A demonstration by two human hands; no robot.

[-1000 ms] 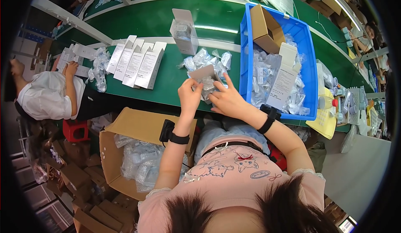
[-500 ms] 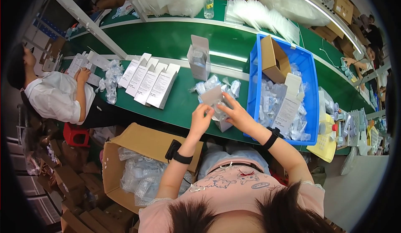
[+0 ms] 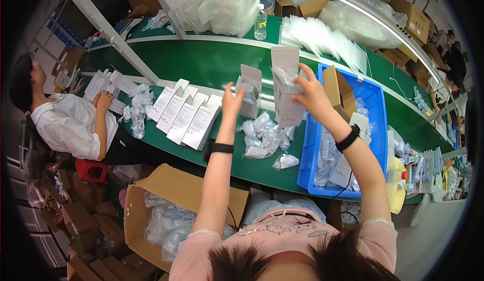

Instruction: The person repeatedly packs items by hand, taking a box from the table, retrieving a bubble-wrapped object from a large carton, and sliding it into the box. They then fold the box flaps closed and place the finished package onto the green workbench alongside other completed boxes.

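Observation:
My right hand (image 3: 312, 93) is raised over the green conveyor table (image 3: 201, 61), gripping a tall white carton (image 3: 288, 110) with its top flap open. A small clear plastic packet (image 3: 286, 75) sits at the carton's mouth under my fingers. My left hand (image 3: 233, 101) is lifted beside it with fingers spread and nothing in it, just in front of a second open white carton (image 3: 250, 90) standing on the table. A pile of small clear packets (image 3: 262, 137) lies below both hands. Black bands are on both wrists.
A row of flat white cartons (image 3: 184, 117) lies left of the pile. A blue crate (image 3: 377, 130) with packets and a brown box (image 3: 337, 90) stands at right. An open cardboard box (image 3: 151, 195) of bags sits by my knees. A co-worker (image 3: 65, 125) sits at left.
Both hands have risen from the packet pile. My right hand now holds the tall white carton up with a packet at its mouth; my left hand has opened and come away.

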